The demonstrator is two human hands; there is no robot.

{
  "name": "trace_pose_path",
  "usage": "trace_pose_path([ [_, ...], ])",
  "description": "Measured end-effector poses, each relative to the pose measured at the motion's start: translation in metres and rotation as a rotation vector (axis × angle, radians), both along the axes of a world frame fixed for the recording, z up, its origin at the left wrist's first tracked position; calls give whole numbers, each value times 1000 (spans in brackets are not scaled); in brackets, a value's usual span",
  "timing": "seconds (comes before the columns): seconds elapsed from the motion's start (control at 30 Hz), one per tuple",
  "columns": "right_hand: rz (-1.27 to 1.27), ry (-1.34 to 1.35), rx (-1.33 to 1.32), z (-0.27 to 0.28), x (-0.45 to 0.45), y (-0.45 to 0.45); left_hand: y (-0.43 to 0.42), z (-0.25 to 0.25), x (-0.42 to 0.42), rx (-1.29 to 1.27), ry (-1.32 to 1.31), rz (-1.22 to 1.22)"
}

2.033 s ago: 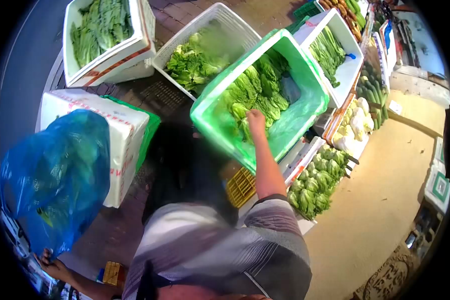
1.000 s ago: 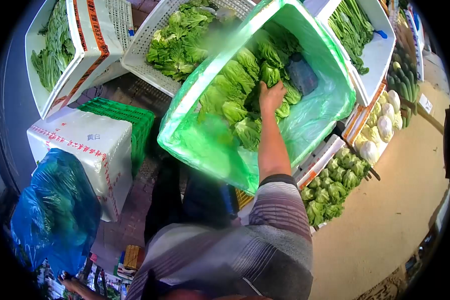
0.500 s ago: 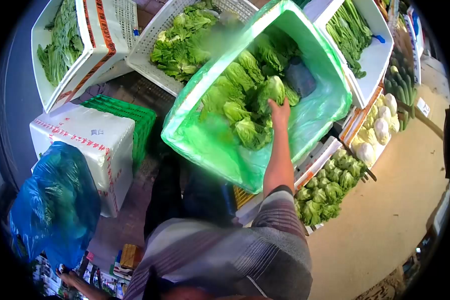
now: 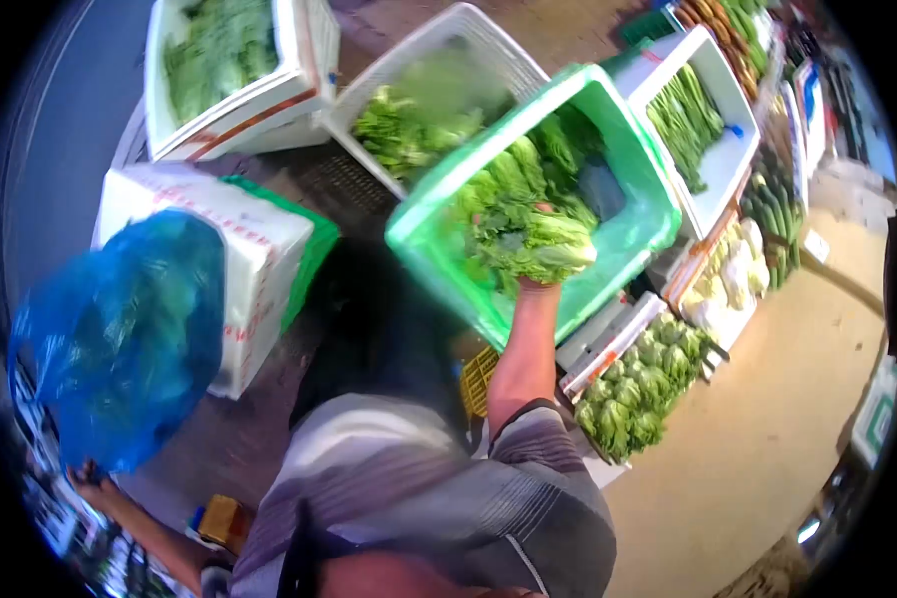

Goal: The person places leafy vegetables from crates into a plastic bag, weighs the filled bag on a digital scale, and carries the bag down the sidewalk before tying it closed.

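Note:
My right hand (image 4: 540, 286) holds a head of leafy lettuce (image 4: 546, 247) over the green-lined foam box (image 4: 618, 274). The leaves cover most of that hand; a fingertip shows among them, closed on the lettuce. More lettuce (image 4: 513, 169) lies inside this box. At the lower left, my left hand (image 4: 92, 483) is closed at the edge of a blue plastic bag (image 4: 135, 329). The bag is bulky, with greenish contents showing faintly through it.
A white foam box (image 4: 264, 269) stands beside the blue bag. Behind are a white crate (image 4: 468, 25) of lettuce and a box of leafy greens (image 4: 219, 60). To the right are a box of long green stems (image 4: 683, 120), small green heads (image 4: 638, 384) and a cardboard surface (image 4: 767, 419).
My right hand has lifted the lettuce head up from the pile and nearer to me. My left hand and the blue bag have come higher in view. The camera view has shifted.

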State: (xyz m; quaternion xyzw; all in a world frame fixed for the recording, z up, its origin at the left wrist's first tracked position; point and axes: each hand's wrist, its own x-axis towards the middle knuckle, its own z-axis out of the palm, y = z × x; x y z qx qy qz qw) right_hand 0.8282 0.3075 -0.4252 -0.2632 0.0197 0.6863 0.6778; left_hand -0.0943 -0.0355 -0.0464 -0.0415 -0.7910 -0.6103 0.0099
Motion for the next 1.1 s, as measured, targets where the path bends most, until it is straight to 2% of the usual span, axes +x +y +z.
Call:
trace_pose_path([
  [0.03, 20, -45, 102, 36, -22, 5, 34, 0, 71, -303, 214, -81],
  [0.07, 120, -332, -47, 58, -38, 15, 29, 2, 78, -306, 250, -210],
  [0.1, 105, -541, -137, 76, -72, 24, 23, 4, 86, -299, 283, -345],
  [0.13, 183, -256, -63, 116, -96, 23, 18, 5, 94, -284, 309, -480],
  [0.2, 317, -341, 10, 173, -158, 31, 36, 9, 122, -187, 262, -540],
  [0.23, 577, -116, 35, 208, -213, 37, 10, 23, 144, -90, 236, -524],
  [0.27, 809, 106, -14, 238, -248, 42, 25, 21, 154, 43, 187, -575],
  [0.3, 1007, 247, -58, 265, -285, 40, 38, 22, 159, 228, 48, -650],
  [0.33, 1075, 237, -45, 277, -313, 32, 53, 22, 163, 409, -101, -704],
  [0.37, 1000, 48, 81, 277, -345, 16, 65, 28, 172, 385, -34, -708],
  [0.4, 991, -3, 293, 292, -375, -2, 71, 31, 177, 394, -31, -835],
  [0.43, 953, -49, 496, 306, -406, -20, 70, 34, 177, 308, -118, -680],
  [0.47, 997, 48, 781, 333, -438, -30, 71, 35, 181, 361, -175, -661],
  [0.6, 1335, -248, 1172, 378, -548, -39, 52, 32, 181, 407, -183, -747],
  [0.67, 1294, -532, 1356, 389, -597, -48, 41, 31, 182, 435, -231, -779],
  [0.73, 1294, -706, 1441, 383, -630, -42, 31, 30, 182, 447, -250, -810],
  [0.8, 1133, -895, 1748, 384, -650, -40, 26, 26, 179, 455, -237, -849],
  [1.03, 1334, -1139, 1982, 368, -658, -47, 22, 29, 171, 382, -243, -866],
  [1.1, 1794, -1192, 1435, 357, -645, -48, 25, 35, 170, 376, -252, -862],
])
